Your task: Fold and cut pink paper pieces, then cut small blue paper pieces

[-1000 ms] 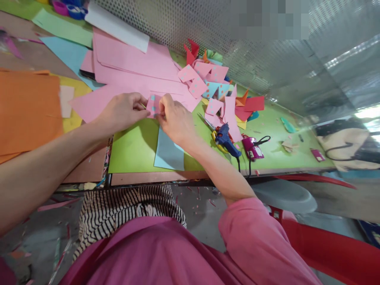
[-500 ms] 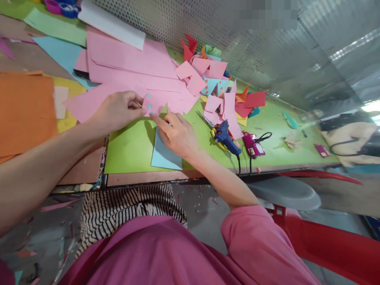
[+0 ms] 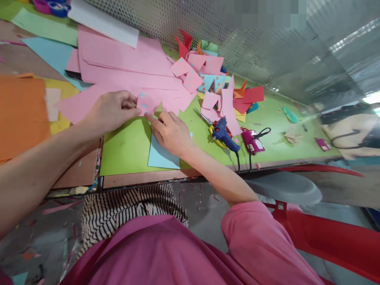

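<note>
My left hand (image 3: 114, 107) pinches the left edge of a pink paper piece (image 3: 151, 99) between thumb and fingers. Two small light-blue squares (image 3: 143, 95) sit one below the other near that edge. My right hand (image 3: 170, 132) has its index finger stretched out, the tip pressing on the lower left corner of the pink piece. Its other fingers are loosely bent, with no held object showing; the thumb is mostly hidden. Under the right hand lies a light-blue paper sheet (image 3: 162, 154) on the green table surface (image 3: 124, 150).
Pink sheets (image 3: 118, 59) are stacked behind my hands, with orange sheets (image 3: 23, 118) at left. To the right lie scissors (image 3: 204, 116), a blue glue gun (image 3: 224, 134) with its cord and a magenta box (image 3: 253, 141). Folded pink dotted pieces (image 3: 187, 73) pile up behind them.
The view has shifted slightly, moving the scene left. Both hands keep their places at the pink piece; the blue spot seen at my right index fingertip is now covered.
</note>
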Demonstrator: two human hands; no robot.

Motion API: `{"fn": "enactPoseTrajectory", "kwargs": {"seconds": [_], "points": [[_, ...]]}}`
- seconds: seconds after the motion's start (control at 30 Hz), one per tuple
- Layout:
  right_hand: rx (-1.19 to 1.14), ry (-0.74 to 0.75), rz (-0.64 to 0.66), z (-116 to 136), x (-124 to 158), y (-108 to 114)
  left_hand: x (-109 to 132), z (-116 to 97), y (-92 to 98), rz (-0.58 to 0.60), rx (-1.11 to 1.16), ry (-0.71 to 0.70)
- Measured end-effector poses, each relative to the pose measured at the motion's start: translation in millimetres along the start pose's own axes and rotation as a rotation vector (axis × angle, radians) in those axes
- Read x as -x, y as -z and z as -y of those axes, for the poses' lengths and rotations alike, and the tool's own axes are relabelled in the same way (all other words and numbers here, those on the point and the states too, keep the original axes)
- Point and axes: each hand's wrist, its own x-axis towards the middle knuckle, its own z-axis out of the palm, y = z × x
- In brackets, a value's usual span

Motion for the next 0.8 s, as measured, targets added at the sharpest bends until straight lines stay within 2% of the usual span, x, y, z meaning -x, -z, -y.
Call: {"fn": "enactPoseTrajectory", "kwargs": {"seconds": [0.33,0.53,0.67,0.8], "points": [[0.039,0.002,-0.015,-0.2,0.3,-1.9,-1.3,1.0,-0.8,0.035,-0.017,0.026],[-0.034,0.003,-0.030,0.0,-0.6,-1.9,-0.5,0.7,0.1,0.030,0.009,0.009],[-0.146,-0.022,-0.165,-9.8,3.4,9.2,-2.3,4.2,0.3,0.029,0.053,0.016],[-0.224,-0.174,-0.290,-38.4,19.1,28.0,-2.8,1.3,6.5,0.044,-0.024,0.032]]}}
